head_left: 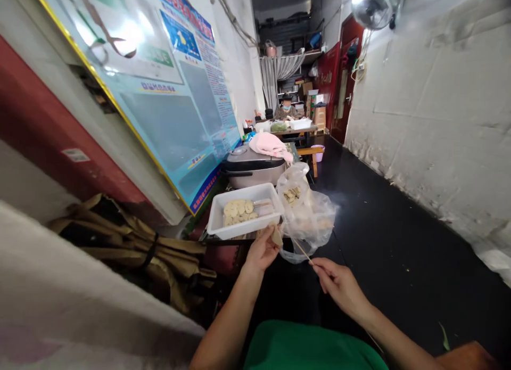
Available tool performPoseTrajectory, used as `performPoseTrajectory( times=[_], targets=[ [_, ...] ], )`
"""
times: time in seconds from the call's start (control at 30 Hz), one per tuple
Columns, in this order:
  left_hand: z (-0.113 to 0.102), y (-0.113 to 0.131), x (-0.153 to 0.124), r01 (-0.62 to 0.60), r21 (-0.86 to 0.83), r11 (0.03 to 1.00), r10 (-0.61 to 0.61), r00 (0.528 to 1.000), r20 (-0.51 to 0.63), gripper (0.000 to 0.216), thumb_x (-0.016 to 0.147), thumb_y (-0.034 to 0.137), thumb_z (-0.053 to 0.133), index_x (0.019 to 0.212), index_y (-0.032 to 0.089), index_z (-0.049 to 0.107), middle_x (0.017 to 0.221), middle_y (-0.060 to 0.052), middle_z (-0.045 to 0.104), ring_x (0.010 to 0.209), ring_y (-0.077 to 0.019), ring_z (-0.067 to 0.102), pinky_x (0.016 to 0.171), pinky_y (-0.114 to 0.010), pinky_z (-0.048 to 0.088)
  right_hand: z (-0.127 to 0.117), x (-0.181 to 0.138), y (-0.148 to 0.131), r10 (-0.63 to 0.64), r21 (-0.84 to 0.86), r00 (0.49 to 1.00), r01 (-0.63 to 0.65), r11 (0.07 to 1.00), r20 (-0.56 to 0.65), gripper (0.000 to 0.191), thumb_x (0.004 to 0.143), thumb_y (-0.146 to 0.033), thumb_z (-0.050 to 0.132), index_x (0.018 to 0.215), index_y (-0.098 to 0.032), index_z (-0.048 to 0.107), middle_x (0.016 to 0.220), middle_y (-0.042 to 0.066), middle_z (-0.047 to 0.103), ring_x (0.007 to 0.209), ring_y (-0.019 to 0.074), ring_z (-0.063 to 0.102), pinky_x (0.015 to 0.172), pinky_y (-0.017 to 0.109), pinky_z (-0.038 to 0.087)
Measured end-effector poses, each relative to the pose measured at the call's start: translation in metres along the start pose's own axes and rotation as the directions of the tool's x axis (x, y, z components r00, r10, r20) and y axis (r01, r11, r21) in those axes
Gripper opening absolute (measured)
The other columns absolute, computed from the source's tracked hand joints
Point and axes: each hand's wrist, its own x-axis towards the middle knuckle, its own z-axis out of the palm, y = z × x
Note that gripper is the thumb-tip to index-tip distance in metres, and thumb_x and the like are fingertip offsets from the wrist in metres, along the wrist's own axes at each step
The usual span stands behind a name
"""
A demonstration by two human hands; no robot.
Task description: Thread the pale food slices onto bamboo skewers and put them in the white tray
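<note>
My left hand (262, 251) pinches a pale round slice (276, 235) just in front of a white plastic tray (223, 228). Several more pale slices (238, 210) lie in that tray. My right hand (339, 286) is closed on a thin wooden skewer (301, 249), whose tip points up-left toward the slice in my left hand. A clear plastic bag (305, 213) with more slices in it slumps beside the tray, just beyond both hands.
A metal cooker (251, 170) with a pink cloth (269, 144) on it stands behind the tray. A large poster (167, 88) covers the left wall. A brown bag (131, 242) lies at left. A person sits at a far table (295, 129). Dark floor runs along the right.
</note>
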Motion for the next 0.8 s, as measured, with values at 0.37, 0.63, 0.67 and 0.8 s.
performPoseTrajectory(
  times=[0.37, 0.63, 0.67, 0.8],
  targets=[
    [-0.019, 0.014, -0.014, -0.180, 0.381, 0.907, 0.146, 0.982, 0.118, 0.035, 0.061, 0.024, 0.078, 0.091, 0.011, 0.064, 0.079, -0.008, 0.070, 0.064, -0.0198, 0.066, 0.053, -0.029, 0.052, 0.028, -0.002, -0.021, -0.114, -0.227, 0.972, 0.161, 0.961, 0.208, 0.033, 0.088, -0.022, 0.044, 0.113, -0.020, 0.066, 0.088, 0.006, 0.074, 0.071, 0.0193, 0.068, 0.067, 0.027, 0.052],
    [-0.019, 0.018, -0.019, -0.209, 0.616, 0.760, 0.073, 0.968, 0.239, 0.032, 0.062, 0.024, 0.075, 0.089, 0.010, 0.066, 0.078, -0.009, 0.070, 0.066, -0.0164, 0.064, 0.062, -0.026, 0.047, 0.025, -0.005, -0.013, -0.012, -0.295, 0.973, 0.081, 0.952, 0.229, 0.033, 0.089, -0.021, 0.043, 0.112, -0.016, 0.067, 0.072, 0.002, 0.071, 0.053, 0.0153, 0.060, 0.050, 0.022, 0.046],
    [-0.019, 0.019, -0.018, -0.225, 0.638, 0.736, 0.081, 0.966, 0.247, 0.030, 0.063, 0.024, 0.075, 0.087, 0.010, 0.067, 0.077, -0.009, 0.070, 0.065, -0.0157, 0.063, 0.062, -0.026, 0.046, 0.024, -0.005, -0.013, -0.006, -0.297, 0.972, 0.077, 0.952, 0.234, 0.033, 0.089, -0.021, 0.043, 0.112, -0.017, 0.067, 0.072, 0.002, 0.071, 0.054, 0.0152, 0.060, 0.051, 0.023, 0.046],
    [-0.017, 0.020, -0.016, -0.259, 0.684, 0.682, 0.102, 0.960, 0.262, 0.025, 0.065, 0.024, 0.072, 0.086, 0.011, 0.067, 0.077, -0.007, 0.069, 0.064, -0.0140, 0.061, 0.062, -0.024, 0.044, 0.023, -0.005, -0.010, 0.034, -0.285, 0.971, 0.036, 0.958, 0.237, 0.034, 0.089, -0.021, 0.042, 0.113, -0.016, 0.066, 0.073, 0.003, 0.070, 0.053, 0.0148, 0.059, 0.050, 0.023, 0.045]
  ],
)
